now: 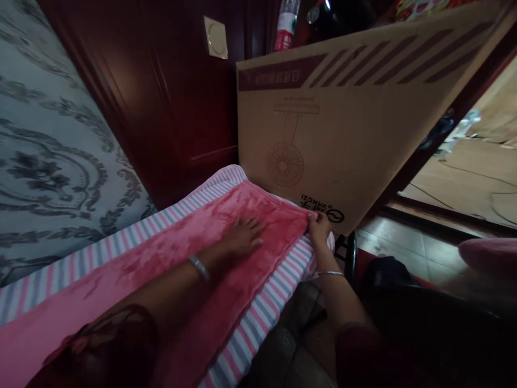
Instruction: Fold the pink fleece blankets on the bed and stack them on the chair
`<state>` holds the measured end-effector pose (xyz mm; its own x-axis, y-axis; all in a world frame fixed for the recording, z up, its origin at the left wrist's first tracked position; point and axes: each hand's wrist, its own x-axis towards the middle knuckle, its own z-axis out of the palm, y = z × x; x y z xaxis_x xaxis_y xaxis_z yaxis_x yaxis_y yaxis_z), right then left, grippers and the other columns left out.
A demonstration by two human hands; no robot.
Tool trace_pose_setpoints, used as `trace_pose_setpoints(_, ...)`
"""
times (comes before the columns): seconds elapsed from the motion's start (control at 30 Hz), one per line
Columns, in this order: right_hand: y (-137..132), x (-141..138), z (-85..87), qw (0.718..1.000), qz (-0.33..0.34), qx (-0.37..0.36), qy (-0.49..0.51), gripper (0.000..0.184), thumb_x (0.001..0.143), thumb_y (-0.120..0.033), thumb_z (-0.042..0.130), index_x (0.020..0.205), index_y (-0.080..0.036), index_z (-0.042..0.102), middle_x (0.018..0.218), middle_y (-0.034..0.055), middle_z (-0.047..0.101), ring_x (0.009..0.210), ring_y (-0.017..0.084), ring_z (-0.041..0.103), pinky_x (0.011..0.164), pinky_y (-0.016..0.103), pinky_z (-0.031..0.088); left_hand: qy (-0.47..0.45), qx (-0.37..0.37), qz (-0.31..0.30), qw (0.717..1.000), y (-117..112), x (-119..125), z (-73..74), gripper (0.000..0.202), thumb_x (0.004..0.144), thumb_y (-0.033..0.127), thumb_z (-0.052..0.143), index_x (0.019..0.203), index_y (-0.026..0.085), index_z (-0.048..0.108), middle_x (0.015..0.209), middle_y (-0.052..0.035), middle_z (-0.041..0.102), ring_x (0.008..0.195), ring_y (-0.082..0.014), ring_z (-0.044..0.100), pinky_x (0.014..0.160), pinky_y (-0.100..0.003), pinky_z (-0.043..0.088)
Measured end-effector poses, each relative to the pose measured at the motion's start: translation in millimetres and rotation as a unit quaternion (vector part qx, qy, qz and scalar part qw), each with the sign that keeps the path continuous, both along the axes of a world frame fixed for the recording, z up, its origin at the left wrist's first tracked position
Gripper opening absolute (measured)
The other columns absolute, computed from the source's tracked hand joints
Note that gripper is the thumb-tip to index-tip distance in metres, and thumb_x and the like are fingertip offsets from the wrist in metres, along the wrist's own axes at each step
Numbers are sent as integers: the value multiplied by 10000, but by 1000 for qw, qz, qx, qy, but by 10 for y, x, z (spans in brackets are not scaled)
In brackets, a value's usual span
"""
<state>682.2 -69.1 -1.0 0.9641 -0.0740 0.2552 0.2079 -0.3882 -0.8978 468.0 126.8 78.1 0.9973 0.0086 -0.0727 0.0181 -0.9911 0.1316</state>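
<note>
While left hand (244,237) lies flat, released, pinning the pink blanket (161,269), right hand (319,226) at 3 o'clock pinches its corner taut.

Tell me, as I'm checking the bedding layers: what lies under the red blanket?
A pink, grey and white striped sheet shows along both long edges of the red blanket. Its middle, where the left hand presses flat, hides what lies beneath. The right hand pinches its far corner.
</note>
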Motion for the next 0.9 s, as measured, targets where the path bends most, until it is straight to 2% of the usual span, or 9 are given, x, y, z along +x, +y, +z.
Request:
trace_pose_setpoints(0.07,-28,-93,28,999,5,-26,-43,490,828,-337,530,1217,-60,639,1163,222,694,1070,322,636,968,444,494,-5,-3,32,999,72,-440,-5,593,1015,487,377,1546,227,418,1645,-144,355,1544,-313,265,1243,-615,156)
trace_pose_setpoints(0.13,50,-215,72,988,28,-66,-136,488,859,-306,503,1269,-71,624,1265,231,653,1194,336,581,1048,483,450,-18,3,79,997,186,-846,-10,576,1005,466,409,1532,237,444,1622,-143,399,1533,-316,294,1235,-621,188)
trace_pose_setpoints(0.2,270,-343,152,964,108,-105,-218,478,902,-270,451,1316,-96,614,1338,208,629,1269,316,543,1111,481,407,-30,19,134,990,300,-1196,-29,594,1001,465,408,1549,237,426,1628,-154,383,1530,-326,300,1225,-630,205)
trace_pose_setpoints(0.33,908,-446,358,892,304,-231,-241,525,979,-247,376,1464,-117,527,1489,154,554,1393,258,477,1189,417,344,-29,59,241,968,431,-1749,-128,666,988,538,398,1576,226,393,1654,-166,316,1537,-371,267,1215,-639,212)
trace_pose_setpoints(0.47,1194,-203,386,809,384,-402,-192,555,1036,-371,371,1569,-224,412,1642,71,369,1544,268,252,1246,506,212,-45,107,312,943,481,-2168,-293,681,971,586,402,1566,255,416,1662,-149,299,1533,-423,244,1177,-680,234)
trace_pose_setpoints(0.57,1157,82,255,781,412,-450,-136,601,1051,-482,317,1616,-277,305,1686,41,255,1567,254,181,1253,540,177,-56,128,345,928,507,-2344,-414,676,968,595,391,1561,271,425,1666,-134,299,1527,-430,255,1154,-675,270)
trace_pose_setpoints(0.73,1129,301,51,781,408,-455,-132,635,1049,-520,269,1633,-272,253,1701,21,190,1575,249,147,1255,549,186,-70,130,345,927,493,-2372,-477,678,969,604,389,1563,278,421,1664,-126,308,1530,-419,256,1155,-667,274)
trace_pose_setpoints(0.83,1161,260,54,787,395,-454,-136,616,1047,-489,305,1622,-266,291,1692,21,222,1568,258,181,1253,548,200,-72,122,346,928,475,-2357,-467,670,969,600,395,1562,289,420,1670,-116,299,1532,-414,253,1160,-667,264)
trace_pose_setpoints(0.9,1193,216,128,798,388,-441,-134,584,1051,-449,325,1598,-245,358,1672,36,288,1552,243,240,1257,486,221,-77,118,344,928,475,-2358,-473,671,966,599,399,1560,288,423,1670,-116,300,1530,-416,257,1158,-669,262)
